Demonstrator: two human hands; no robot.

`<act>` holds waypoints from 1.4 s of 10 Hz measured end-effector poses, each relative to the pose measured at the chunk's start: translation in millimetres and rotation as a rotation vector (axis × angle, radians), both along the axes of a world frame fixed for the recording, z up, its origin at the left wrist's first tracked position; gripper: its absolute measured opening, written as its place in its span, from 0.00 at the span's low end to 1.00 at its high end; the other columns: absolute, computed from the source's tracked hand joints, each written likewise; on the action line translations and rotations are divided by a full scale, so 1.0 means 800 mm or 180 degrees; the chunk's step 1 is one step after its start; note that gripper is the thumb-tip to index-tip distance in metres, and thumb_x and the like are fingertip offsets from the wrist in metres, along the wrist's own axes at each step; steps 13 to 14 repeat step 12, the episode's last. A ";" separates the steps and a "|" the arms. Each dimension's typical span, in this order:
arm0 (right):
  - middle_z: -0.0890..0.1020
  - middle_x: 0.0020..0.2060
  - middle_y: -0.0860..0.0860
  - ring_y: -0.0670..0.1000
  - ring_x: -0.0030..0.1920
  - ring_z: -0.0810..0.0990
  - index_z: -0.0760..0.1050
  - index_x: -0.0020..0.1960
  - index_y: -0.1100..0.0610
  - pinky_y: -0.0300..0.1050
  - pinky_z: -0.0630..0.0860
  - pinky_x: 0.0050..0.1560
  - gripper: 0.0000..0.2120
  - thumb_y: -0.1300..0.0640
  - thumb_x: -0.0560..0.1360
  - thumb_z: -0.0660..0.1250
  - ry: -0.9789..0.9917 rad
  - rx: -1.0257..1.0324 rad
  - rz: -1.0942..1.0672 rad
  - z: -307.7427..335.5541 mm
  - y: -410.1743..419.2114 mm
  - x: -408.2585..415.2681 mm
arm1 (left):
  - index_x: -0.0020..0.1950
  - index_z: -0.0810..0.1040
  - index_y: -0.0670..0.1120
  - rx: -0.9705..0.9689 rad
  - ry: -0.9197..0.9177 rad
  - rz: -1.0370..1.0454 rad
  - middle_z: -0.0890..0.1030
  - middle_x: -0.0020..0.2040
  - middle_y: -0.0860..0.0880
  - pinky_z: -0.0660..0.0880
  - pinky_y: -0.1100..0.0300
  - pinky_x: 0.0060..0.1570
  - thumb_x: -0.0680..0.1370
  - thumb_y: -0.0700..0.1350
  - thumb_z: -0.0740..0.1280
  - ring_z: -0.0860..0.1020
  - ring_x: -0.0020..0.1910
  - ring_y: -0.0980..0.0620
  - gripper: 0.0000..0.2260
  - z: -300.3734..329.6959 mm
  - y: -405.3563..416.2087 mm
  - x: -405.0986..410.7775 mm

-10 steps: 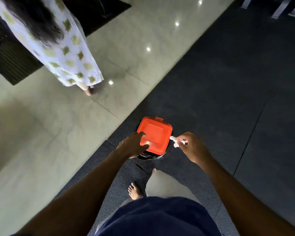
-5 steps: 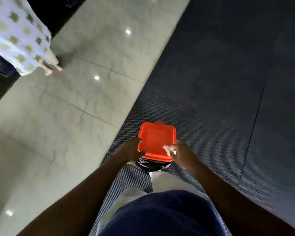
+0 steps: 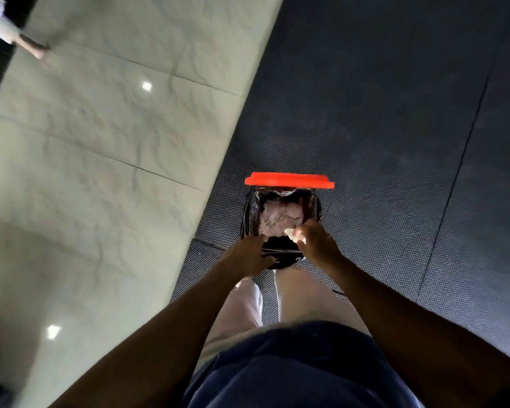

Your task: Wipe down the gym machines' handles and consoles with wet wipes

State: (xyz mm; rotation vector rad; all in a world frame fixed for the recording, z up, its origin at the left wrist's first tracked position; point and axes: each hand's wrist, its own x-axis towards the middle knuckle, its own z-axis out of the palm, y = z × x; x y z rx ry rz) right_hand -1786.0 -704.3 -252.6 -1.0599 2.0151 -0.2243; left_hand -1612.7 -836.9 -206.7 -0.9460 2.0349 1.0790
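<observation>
Bin [image 3: 280,254] on dark mat [image 3: 380,113], red lid [image 3: 289,180] tipped up, black liner, crumpled wipes inside. Right hand [image 3: 312,241] pinches 1 white wipe [image 3: 289,232] over the opening. Left hand [image 3: 248,254] rests at the near rim, grip unclear.

A dark blue top [image 3: 301,366] is worn, seen at the near edge. Light, pale trousers [image 3: 301,293] are worn on the legs. Both arms are bare, with no sleeves seen. Nothing is worn on either hand.
</observation>
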 end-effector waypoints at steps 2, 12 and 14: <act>0.71 0.70 0.60 0.62 0.66 0.75 0.74 0.68 0.59 0.51 0.73 0.63 0.20 0.61 0.76 0.71 0.0003 0.0240 -0.0003 -0.021 -0.022 0.010 | 0.76 0.70 0.42 0.0031 -0.0060 -0.0106 0.77 0.70 0.41 0.75 0.48 0.65 0.81 0.51 0.71 0.76 0.69 0.41 0.27 -0.012 -0.029 0.018; 0.69 0.76 0.50 0.54 0.75 0.68 0.62 0.80 0.53 0.51 0.66 0.73 0.31 0.44 0.81 0.66 0.1037 -0.0392 -0.0946 0.321 0.006 -0.075 | 0.81 0.64 0.50 -0.1346 0.1032 -0.1000 0.70 0.78 0.47 0.70 0.51 0.67 0.82 0.60 0.65 0.72 0.74 0.44 0.30 0.236 -0.098 -0.109; 0.69 0.76 0.50 0.54 0.75 0.68 0.62 0.80 0.53 0.51 0.66 0.73 0.31 0.44 0.81 0.66 0.1037 -0.0392 -0.0946 0.321 0.006 -0.075 | 0.81 0.64 0.50 -0.1346 0.1032 -0.1000 0.70 0.78 0.47 0.70 0.51 0.67 0.82 0.60 0.65 0.72 0.74 0.44 0.30 0.236 -0.098 -0.109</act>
